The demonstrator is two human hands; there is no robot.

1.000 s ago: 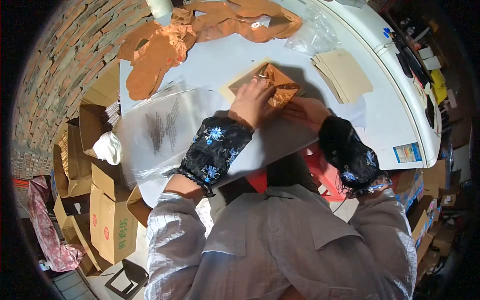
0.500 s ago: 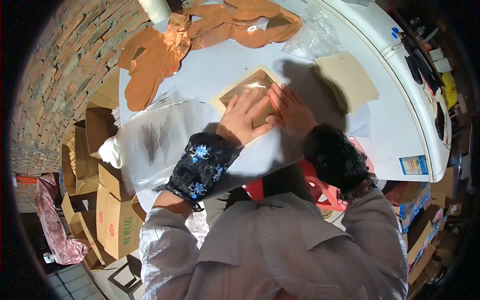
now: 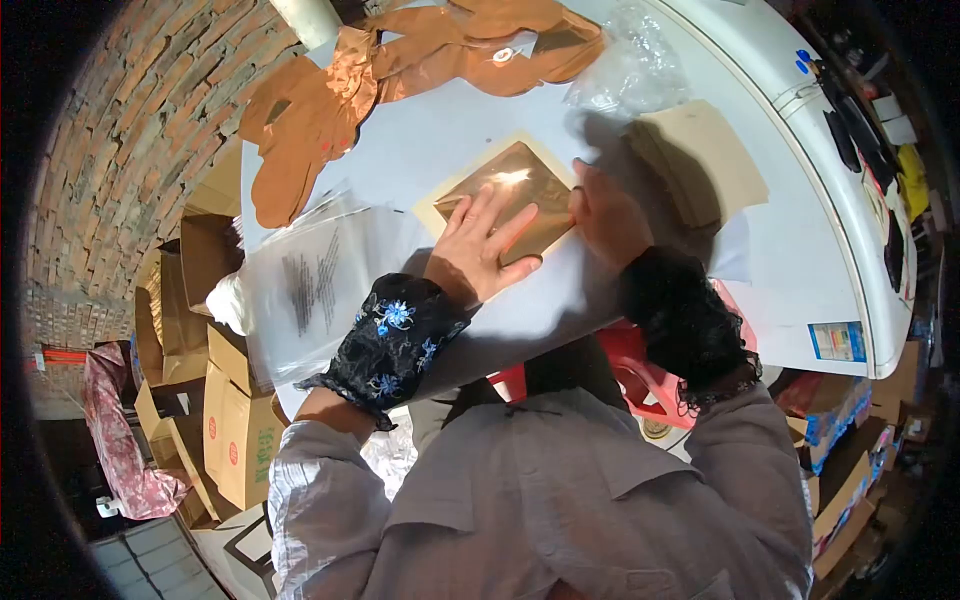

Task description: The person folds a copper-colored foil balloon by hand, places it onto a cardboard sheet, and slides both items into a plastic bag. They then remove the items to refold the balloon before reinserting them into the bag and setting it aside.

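A shiny copper-coloured foil sheet [image 3: 541, 232] lies on a slightly larger cream card [image 3: 433, 216] on the white table. My left hand [image 3: 482, 240] rests flat on the foil's lower left part, fingers spread. At the right corner of the sheet is my right hand [image 3: 612, 220], in shadow, its fingers curled in and the thumb and forefinger closed at the foil's edge; the exact contact is hard to see. Black lace cuffs with blue flowers cover both wrists. A stack of cream cards [image 3: 690, 165] lies right of my right hand.
Cut copper-coloured foil pieces [image 3: 300, 130] spread along the table's far left edge. Clear plastic sleeves [image 3: 320, 285] lie at left, and crumpled clear plastic [image 3: 635, 65] at the back. Cardboard boxes [image 3: 235, 430] stand left of the table. A red stool [image 3: 655, 385] sits below its front edge.
My right hand has moved off the foil to its right corner, and its fingers have curled. My left hand stays flat on the foil, now more of which shows.
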